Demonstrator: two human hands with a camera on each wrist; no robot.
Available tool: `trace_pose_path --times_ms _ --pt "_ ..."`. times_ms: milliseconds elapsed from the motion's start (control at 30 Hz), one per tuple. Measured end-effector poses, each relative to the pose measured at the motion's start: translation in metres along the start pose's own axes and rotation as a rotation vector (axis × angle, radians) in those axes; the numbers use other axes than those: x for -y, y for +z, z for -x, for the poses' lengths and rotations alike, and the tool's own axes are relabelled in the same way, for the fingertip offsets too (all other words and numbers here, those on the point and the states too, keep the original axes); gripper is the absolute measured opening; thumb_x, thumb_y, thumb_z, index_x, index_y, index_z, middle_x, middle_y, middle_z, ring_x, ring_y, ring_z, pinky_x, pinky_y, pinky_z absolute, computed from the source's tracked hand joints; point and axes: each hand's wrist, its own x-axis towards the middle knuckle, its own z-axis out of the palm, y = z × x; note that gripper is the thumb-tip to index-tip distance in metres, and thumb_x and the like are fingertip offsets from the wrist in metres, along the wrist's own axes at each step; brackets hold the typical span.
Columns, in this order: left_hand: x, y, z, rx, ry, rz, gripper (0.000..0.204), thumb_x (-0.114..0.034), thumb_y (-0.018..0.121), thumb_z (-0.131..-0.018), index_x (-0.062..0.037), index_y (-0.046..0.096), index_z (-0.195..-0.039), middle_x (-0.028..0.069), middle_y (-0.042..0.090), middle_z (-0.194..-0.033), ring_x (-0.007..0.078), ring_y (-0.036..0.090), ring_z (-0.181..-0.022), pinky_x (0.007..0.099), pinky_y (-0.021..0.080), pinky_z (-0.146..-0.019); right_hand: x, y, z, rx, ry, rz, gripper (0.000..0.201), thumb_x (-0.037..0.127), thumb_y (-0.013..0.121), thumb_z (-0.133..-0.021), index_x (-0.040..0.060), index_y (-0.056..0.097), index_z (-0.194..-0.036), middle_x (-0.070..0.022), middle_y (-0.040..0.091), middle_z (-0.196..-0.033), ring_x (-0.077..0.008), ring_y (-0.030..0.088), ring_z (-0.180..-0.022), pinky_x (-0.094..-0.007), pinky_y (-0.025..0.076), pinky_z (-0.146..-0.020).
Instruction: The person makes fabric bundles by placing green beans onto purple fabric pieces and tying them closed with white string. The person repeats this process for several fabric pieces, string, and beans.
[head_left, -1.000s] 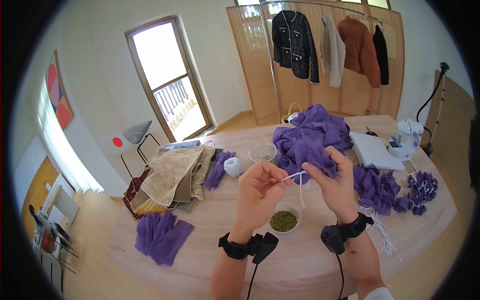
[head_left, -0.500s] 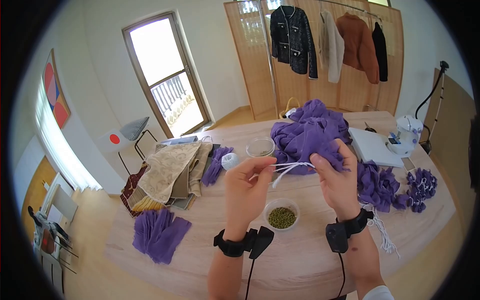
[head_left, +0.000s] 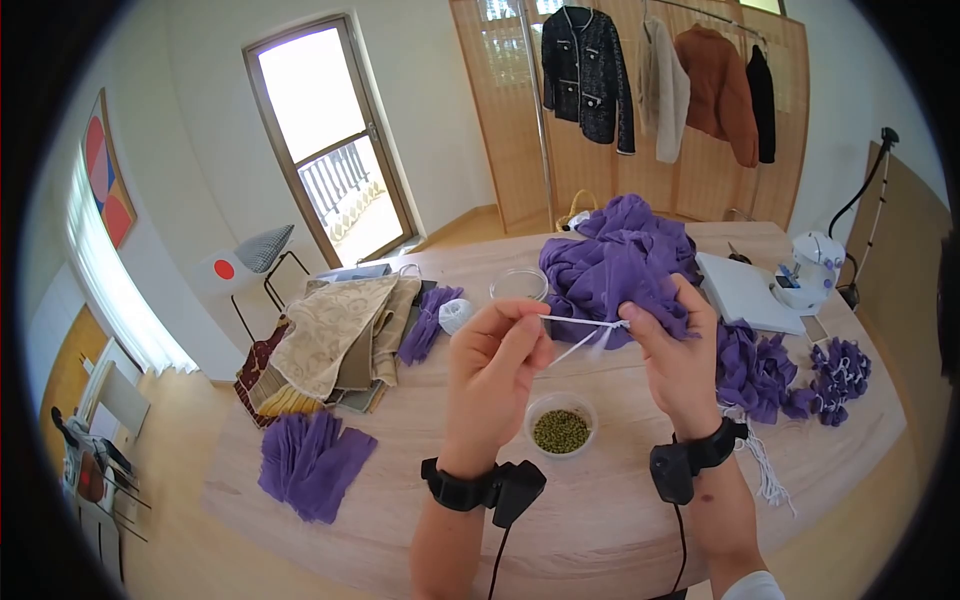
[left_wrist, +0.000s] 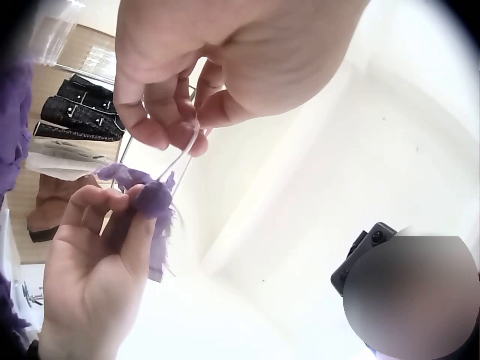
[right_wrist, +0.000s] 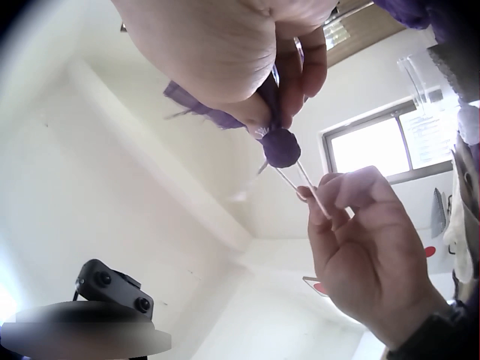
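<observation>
My left hand (head_left: pixel 492 378) pinches a white string (head_left: pixel 580 320) between thumb and fingers, and the string runs taut across to my right hand (head_left: pixel 680 368). In the right hand, thumb and fingers grip purple cloth (head_left: pixel 625 275) where the string meets it. A small round purple bundle (right_wrist: pixel 281 148) bulges from the right fingertips in the right wrist view, with two string strands stretching from it to the left fingers. The same bundle (left_wrist: pixel 154 199) shows in the left wrist view, below the left hand (left_wrist: pixel 225 60).
Below the hands stands a bowl of green beans (head_left: pixel 561 430). Folded fabrics (head_left: pixel 335 335), purple pieces (head_left: pixel 312 465) and a string ball (head_left: pixel 455 316) lie left. Rightward are a white box (head_left: pixel 750 297), a small sewing machine (head_left: pixel 812 270) and tied purple cloth (head_left: pixel 840 380). Behind is a clear dish (head_left: pixel 519 285).
The left hand has moved left, away from the right, and the string between them is stretched longer. The right hand has shifted slightly up and keeps its grip on the cloth.
</observation>
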Motion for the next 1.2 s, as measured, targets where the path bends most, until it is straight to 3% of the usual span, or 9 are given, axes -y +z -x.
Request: trace_pose_path --times_ms 133,333,433,533,633,767,867,1067,1200 --pt "0.002 -0.012 -0.001 0.042 0.003 -0.152 0.014 -0.01 0.059 -0.1 0.0022 0.062 -0.105 -0.0032 0.052 -0.076 0.0031 0.039 -0.062 0.0194 0.029 -0.055 0.002 -0.001 0.0 0.005 0.003 -0.022 0.016 0.001 0.073 -0.088 0.0014 0.063 -0.099 -0.0013 0.067 -0.092 -0.008 0.065 -0.084 -0.0252 0.058 -0.071" --pt "-0.011 -0.004 0.003 -0.085 0.033 -0.634 0.014 -0.014 0.06 -0.1 -0.0008 0.064 -0.1 -0.0076 0.049 -0.073 -0.0003 0.035 -0.059 0.0182 0.025 -0.05 0.003 -0.006 -0.005 -0.054 0.003 0.022 0.013 0.002 0.072 -0.089 0.0008 0.064 -0.098 -0.0024 0.067 -0.092 -0.0082 0.064 -0.083 -0.024 0.057 -0.072" --pt "-0.017 -0.005 0.004 -0.063 0.111 -0.752 0.014 -0.009 0.059 -0.099 0.0039 0.065 -0.099 -0.0015 0.059 -0.08 0.0022 0.048 -0.068 0.0193 0.041 -0.057 0.006 -0.01 -0.009 -0.058 -0.001 0.136 0.014 0.005 0.074 -0.088 0.0002 0.064 -0.094 -0.0014 0.068 -0.089 -0.0073 0.063 -0.081 -0.0246 0.054 -0.073" --pt "-0.025 -0.002 0.007 -0.025 0.117 -0.84 0.013 -0.006 0.059 -0.098 0.0055 0.065 -0.098 0.0003 0.06 -0.08 0.0028 0.047 -0.065 0.02 0.043 -0.057 0.005 -0.024 -0.013 0.093 -0.126 0.615 0.019 0.007 0.077 -0.083 -0.0004 0.063 -0.092 -0.0075 0.068 -0.085 -0.0157 0.065 -0.073 -0.0287 0.051 -0.07" --pt "-0.026 -0.002 0.01 0.026 0.105 -0.913 0.013 -0.009 0.063 -0.096 0.0041 0.066 -0.096 -0.0028 0.06 -0.082 0.0004 0.045 -0.067 0.019 0.037 -0.055 0.003 -0.033 -0.014 0.251 -0.131 0.951 0.022 0.006 0.079 -0.08 -0.0007 0.059 -0.089 -0.0086 0.063 -0.075 -0.0129 0.052 -0.067 -0.0269 0.045 -0.065" --pt "-0.033 0.0 0.015 0.069 0.011 -1.109 0.011 -0.006 0.062 -0.094 0.0054 0.066 -0.095 -0.0013 0.058 -0.075 0.0023 0.044 -0.06 0.0208 0.037 -0.052 -0.023 -0.051 -0.015 0.38 0.039 1.071 0.028 0.008 0.081 -0.075 -0.0008 0.061 -0.092 -0.0166 0.061 -0.076 -0.0283 0.057 -0.067 -0.0339 0.047 -0.065" --pt "-0.032 0.003 0.015 0.075 0.048 -1.13 0.009 -0.006 0.065 -0.088 0.0032 0.065 -0.088 0.0133 0.061 -0.072 0.0184 0.049 -0.053 0.0304 0.042 -0.053 -0.043 -0.062 -0.013 0.456 0.038 1.175 0.028 0.008 0.081 -0.073 -0.0011 0.062 -0.091 -0.0182 0.063 -0.077 -0.0308 0.06 -0.068 -0.0368 0.048 -0.065" --pt "-0.034 0.003 0.014 0.119 0.074 -1.228 0.009 -0.005 0.064 -0.087 0.0039 0.065 -0.088 0.0164 0.064 -0.075 0.0261 0.059 -0.063 0.0339 0.045 -0.058 -0.038 -0.056 -0.012 0.515 0.135 1.162 0.027 0.006 0.08 -0.073 -0.0022 0.061 -0.091 -0.0195 0.061 -0.075 -0.0308 0.059 -0.067 -0.0364 0.048 -0.066" --pt "-0.027 -0.005 0.013 0.155 0.162 -1.265 0.009 -0.006 0.065 -0.089 0.0032 0.066 -0.09 0.0064 0.05 -0.059 0.009 0.04 -0.047 0.0267 0.032 -0.047 -0.03 -0.048 -0.011 0.572 0.123 1.075 0.026 0.005 0.079 -0.073 -0.0019 0.061 -0.09 -0.018 0.061 -0.075 -0.0264 0.056 -0.065 -0.0345 0.048 -0.066"
